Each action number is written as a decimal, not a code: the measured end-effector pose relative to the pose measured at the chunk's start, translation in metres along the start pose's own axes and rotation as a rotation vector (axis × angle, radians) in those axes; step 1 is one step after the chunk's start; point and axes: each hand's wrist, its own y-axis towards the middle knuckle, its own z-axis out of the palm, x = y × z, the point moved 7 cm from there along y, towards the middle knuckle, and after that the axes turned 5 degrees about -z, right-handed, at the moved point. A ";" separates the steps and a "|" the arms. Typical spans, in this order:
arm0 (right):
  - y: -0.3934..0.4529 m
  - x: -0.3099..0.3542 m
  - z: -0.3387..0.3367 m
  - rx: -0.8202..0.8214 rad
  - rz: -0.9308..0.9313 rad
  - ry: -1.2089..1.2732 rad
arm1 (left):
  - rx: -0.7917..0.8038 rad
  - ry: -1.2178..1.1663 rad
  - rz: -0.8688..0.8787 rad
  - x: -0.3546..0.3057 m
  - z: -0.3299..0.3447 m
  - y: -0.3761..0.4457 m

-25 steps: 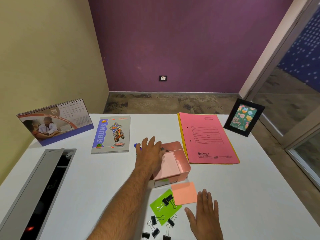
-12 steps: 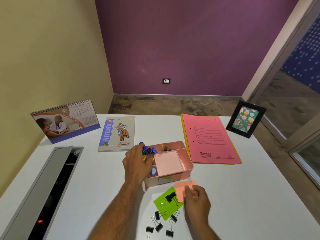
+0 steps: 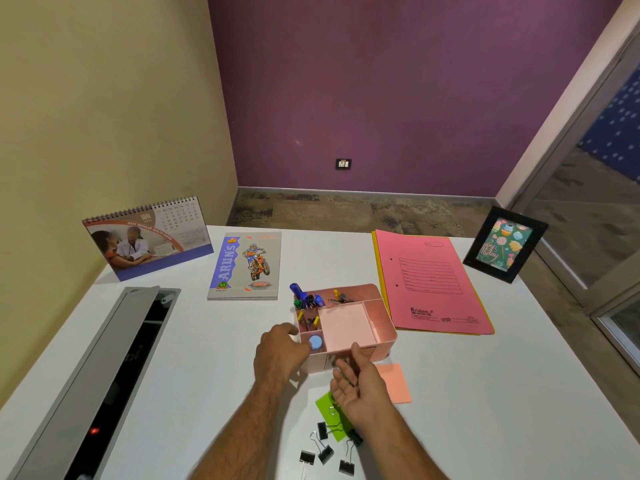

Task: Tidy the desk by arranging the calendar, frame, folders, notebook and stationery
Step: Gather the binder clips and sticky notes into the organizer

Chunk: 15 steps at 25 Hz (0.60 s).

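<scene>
A pink desk organizer (image 3: 382, 315) stands mid-desk with pens (image 3: 304, 296), a pink note pad and a small blue round item (image 3: 316, 342) inside. My left hand (image 3: 280, 355) grips its front-left corner. My right hand (image 3: 360, 386) is palm-up and open against its front wall, thumb by the rim. A peach sticky pad (image 3: 396, 382) and a green sticky pad (image 3: 327, 408) lie just in front, with several black binder clips (image 3: 325, 450). At the back are the calendar (image 3: 149, 237), notebook (image 3: 246, 265), pink folder (image 3: 429, 282) on a yellow one, and the frame (image 3: 504, 244).
An open grey cable tray (image 3: 114, 368) runs along the desk's left side. The white desk (image 3: 519, 393) ends at a yellow wall on the left and drops off at the far and right edges, with a glass door to the right.
My right hand has let go of the peach sticky pad and come up to the organizer's front. My left hand has slid from the organizer's left side to its front-left corner.
</scene>
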 end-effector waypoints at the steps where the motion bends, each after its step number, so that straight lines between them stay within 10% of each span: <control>1: 0.001 -0.001 0.001 0.002 0.005 0.015 | -0.006 -0.003 0.007 0.000 0.000 0.001; 15: -0.004 -0.033 -0.015 0.026 0.084 0.033 | -0.038 0.022 0.061 -0.004 0.003 0.014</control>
